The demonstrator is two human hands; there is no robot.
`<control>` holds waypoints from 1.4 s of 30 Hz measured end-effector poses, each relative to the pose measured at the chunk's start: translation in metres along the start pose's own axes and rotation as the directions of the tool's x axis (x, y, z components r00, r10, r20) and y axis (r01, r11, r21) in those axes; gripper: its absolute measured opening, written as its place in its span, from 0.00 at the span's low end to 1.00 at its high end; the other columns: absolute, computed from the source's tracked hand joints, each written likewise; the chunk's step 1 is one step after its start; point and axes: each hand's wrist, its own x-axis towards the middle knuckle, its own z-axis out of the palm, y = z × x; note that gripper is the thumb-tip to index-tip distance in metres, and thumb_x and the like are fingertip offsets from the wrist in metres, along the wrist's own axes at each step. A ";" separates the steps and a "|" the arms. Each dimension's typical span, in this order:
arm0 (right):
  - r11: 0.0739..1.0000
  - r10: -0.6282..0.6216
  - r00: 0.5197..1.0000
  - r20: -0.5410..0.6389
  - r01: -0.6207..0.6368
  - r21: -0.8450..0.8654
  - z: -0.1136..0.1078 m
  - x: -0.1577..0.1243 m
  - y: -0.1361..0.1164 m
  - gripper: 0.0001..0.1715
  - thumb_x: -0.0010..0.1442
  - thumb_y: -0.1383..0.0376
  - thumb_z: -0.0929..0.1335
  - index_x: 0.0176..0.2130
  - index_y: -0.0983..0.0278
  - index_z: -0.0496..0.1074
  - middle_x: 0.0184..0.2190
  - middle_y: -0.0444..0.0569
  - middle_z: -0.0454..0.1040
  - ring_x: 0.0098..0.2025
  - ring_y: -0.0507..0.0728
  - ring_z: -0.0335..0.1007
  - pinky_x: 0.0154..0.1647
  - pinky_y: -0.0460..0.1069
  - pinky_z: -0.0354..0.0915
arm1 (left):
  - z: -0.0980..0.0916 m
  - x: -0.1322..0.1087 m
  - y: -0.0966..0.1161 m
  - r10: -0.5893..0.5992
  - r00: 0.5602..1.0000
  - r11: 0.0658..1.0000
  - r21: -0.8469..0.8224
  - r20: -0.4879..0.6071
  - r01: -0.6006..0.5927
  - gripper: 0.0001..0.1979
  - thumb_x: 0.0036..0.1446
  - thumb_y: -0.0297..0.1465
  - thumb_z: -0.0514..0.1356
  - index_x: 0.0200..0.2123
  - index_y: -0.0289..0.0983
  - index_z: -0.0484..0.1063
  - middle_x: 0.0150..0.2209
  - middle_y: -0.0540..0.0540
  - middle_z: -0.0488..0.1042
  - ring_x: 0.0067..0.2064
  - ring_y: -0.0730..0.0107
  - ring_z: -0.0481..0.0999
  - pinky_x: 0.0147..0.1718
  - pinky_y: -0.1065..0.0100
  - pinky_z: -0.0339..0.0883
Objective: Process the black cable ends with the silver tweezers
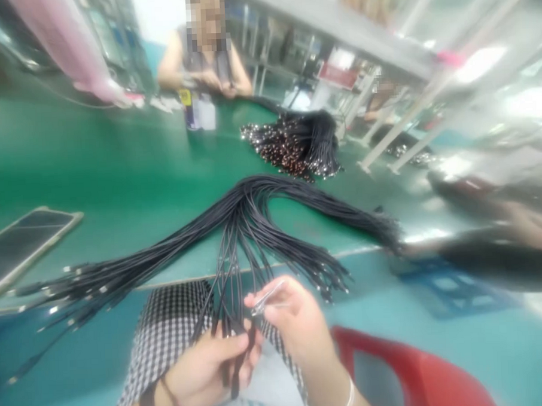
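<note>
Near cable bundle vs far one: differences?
The near black cable bundle fans wide over the edge of the green mat, strands gathered in the left hand; the far bundle sits in a compact heap on the mat. Near tips spread apart; far ones crowd together. Both are thin black cables with metal tips.

Left hand (204,367) curled closed, right hand (294,324) pinching just above it

The left hand's fingers (235,345) wrap inward. The right thumb and fingertips press together, with the right wrist (345,400) lying lower, to the right of the left hand.
</note>
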 end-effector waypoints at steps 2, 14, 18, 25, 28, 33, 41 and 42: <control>0.999 -0.016 0.999 -0.042 0.015 -0.029 0.001 -0.003 0.001 0.16 0.50 0.61 0.78 0.37 0.60 0.72 0.37 0.51 0.82 0.45 0.64 0.80 0.44 0.56 0.74 | 0.002 -0.001 0.001 0.114 0.992 0.988 0.113 -0.045 -0.108 0.12 0.46 0.32 0.74 0.30 0.34 0.76 0.23 0.49 0.76 0.22 0.75 0.73 0.22 0.76 0.66; 0.995 -0.081 0.978 -0.192 0.090 0.039 0.013 -0.009 0.024 0.17 0.51 0.60 0.78 0.37 0.60 0.71 0.32 0.48 0.82 0.33 0.56 0.80 0.33 0.49 0.74 | 0.026 -0.010 0.022 0.482 0.839 0.633 0.763 -0.252 -0.135 0.09 0.54 0.36 0.66 0.28 0.40 0.70 0.17 0.50 0.76 0.22 0.64 0.76 0.27 0.67 0.71; 0.997 -0.062 0.976 -0.210 0.071 0.038 0.015 -0.008 0.021 0.16 0.51 0.59 0.77 0.36 0.60 0.70 0.31 0.46 0.80 0.30 0.56 0.79 0.32 0.50 0.74 | 0.027 -0.011 0.023 0.477 0.841 0.593 0.800 -0.255 -0.094 0.09 0.54 0.37 0.66 0.28 0.40 0.71 0.17 0.50 0.76 0.22 0.63 0.76 0.24 0.67 0.69; 0.994 -0.062 0.979 -0.194 0.077 0.073 0.013 -0.007 0.027 0.15 0.51 0.61 0.77 0.36 0.59 0.70 0.28 0.44 0.79 0.24 0.55 0.76 0.26 0.50 0.73 | 0.029 -0.010 0.023 0.499 0.828 0.638 0.755 -0.256 -0.151 0.09 0.50 0.35 0.68 0.27 0.40 0.71 0.16 0.51 0.76 0.22 0.64 0.76 0.27 0.67 0.70; 0.995 -0.068 0.976 -0.209 0.082 0.059 0.012 -0.007 0.030 0.15 0.52 0.61 0.77 0.36 0.60 0.71 0.28 0.44 0.79 0.26 0.55 0.78 0.28 0.49 0.73 | 0.029 -0.009 0.023 0.492 0.830 0.645 0.751 -0.262 -0.145 0.09 0.49 0.36 0.69 0.26 0.40 0.71 0.16 0.51 0.76 0.22 0.63 0.76 0.27 0.67 0.70; 1.000 -0.024 0.973 -0.231 0.027 0.007 0.013 -0.007 0.022 0.16 0.52 0.60 0.77 0.36 0.61 0.70 0.29 0.47 0.81 0.32 0.57 0.80 0.33 0.50 0.75 | 0.027 -0.010 0.021 0.497 0.825 0.652 0.743 -0.268 -0.152 0.10 0.49 0.36 0.69 0.28 0.41 0.71 0.15 0.51 0.75 0.21 0.63 0.76 0.26 0.66 0.70; 0.987 0.004 0.996 -0.090 0.011 0.163 0.016 -0.005 0.019 0.16 0.54 0.58 0.75 0.37 0.60 0.68 0.35 0.46 0.80 0.22 0.53 0.74 0.22 0.48 0.69 | 0.026 -0.013 0.026 0.408 0.896 0.604 0.788 -0.178 -0.118 0.09 0.57 0.36 0.64 0.28 0.40 0.71 0.17 0.50 0.76 0.23 0.64 0.76 0.27 0.66 0.67; 0.991 -0.003 0.998 -0.056 0.011 0.133 0.015 -0.005 0.019 0.15 0.55 0.57 0.74 0.37 0.59 0.68 0.35 0.46 0.80 0.20 0.51 0.71 0.20 0.47 0.67 | 0.025 -0.013 0.026 0.383 0.908 0.610 0.785 -0.170 -0.110 0.08 0.57 0.36 0.64 0.29 0.40 0.72 0.19 0.50 0.77 0.24 0.64 0.76 0.29 0.66 0.68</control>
